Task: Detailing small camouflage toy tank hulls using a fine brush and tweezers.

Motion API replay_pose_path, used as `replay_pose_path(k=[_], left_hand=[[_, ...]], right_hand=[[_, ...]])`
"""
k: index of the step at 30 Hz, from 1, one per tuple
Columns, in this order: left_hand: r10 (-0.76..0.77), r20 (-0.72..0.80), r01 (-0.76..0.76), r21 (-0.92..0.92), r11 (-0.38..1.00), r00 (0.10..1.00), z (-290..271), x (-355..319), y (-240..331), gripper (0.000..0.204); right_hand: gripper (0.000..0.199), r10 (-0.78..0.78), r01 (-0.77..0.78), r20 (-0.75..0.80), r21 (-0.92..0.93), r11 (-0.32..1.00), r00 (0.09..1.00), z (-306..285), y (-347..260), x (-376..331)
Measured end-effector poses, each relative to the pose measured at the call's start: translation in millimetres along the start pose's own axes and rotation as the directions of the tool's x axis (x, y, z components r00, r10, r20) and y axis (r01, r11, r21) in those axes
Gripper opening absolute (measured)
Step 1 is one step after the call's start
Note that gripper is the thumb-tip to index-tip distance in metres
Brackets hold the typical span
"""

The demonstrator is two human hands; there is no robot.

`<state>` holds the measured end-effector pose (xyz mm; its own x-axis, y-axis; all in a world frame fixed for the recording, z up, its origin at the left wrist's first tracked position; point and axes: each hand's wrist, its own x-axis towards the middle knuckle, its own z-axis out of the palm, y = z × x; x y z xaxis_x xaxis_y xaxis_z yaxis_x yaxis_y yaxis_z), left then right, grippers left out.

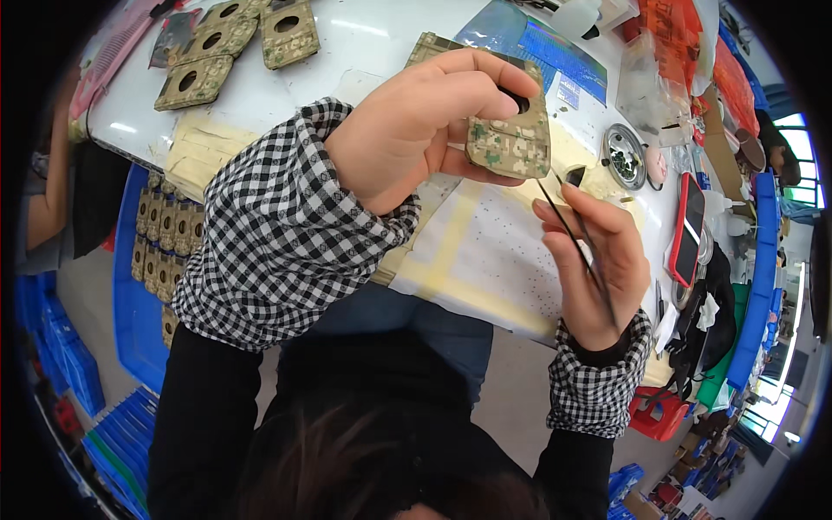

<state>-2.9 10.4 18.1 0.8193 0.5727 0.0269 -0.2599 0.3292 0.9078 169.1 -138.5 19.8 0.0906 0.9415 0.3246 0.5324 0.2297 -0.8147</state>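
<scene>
My left hand (416, 121) is closed around a camouflage-patterned plastic housing (513, 149) with a dark round hole, holding it above the table. Fingers and thumb partly cover the hole. My right hand (607, 264) grips thin dark tweezers (555, 206), whose tips point up toward the housing's lower right corner. I cannot tell whether the tips touch it or hold anything. Beside my right fingertips shows a small dark piece (575, 176). Under both hands lies a white sheet (485, 238) with small dots and yellow tape. Another camouflage part (427, 49) shows behind my left hand.
Camouflage housings (208, 65) lie at the far left. A round metal dish (640, 141) holds small dark parts; a red-edged phone (689, 230) lies to the right. Plastic bags (654, 82) crowd the back right. A blue tray (130, 321) of housings stands lower left. Another person's arm (54, 186) shows left.
</scene>
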Motion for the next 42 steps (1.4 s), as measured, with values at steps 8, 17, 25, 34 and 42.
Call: replay_pose_path(k=[8,17,25,34,42], left_hand=[[0.035,-0.016,-0.035,0.033,0.999,0.999,-0.2,2.8,-1.2,0.039],[0.084,-0.093,-0.091,-0.081,0.993,0.992,-1.4,4.2,-5.0,0.032],[0.089,-0.083,-0.097,-0.098,0.990,0.993,-2.5,5.4,-7.4,0.031],[0.097,-0.071,-0.102,-0.076,0.992,0.993,-4.5,6.8,-8.6,0.030],[-0.148,-0.100,0.120,-0.242,0.963,0.984,-6.8,8.3,1.0,0.033]], right_hand=[[0.024,0.082,-0.066,-0.122,0.128,0.990,0.989,-4.3,-2.0,-1.8],[0.013,0.058,-0.058,0.005,0.090,0.994,0.998,6.8,12.8,7.5],[0.011,0.125,-0.127,0.031,0.054,0.990,0.992,10.4,13.1,7.1],[0.011,0.076,-0.076,0.031,0.026,0.997,0.997,12.6,15.9,8.6],[0.010,0.073,-0.073,0.035,0.024,0.997,0.997,11.6,13.9,9.2]])
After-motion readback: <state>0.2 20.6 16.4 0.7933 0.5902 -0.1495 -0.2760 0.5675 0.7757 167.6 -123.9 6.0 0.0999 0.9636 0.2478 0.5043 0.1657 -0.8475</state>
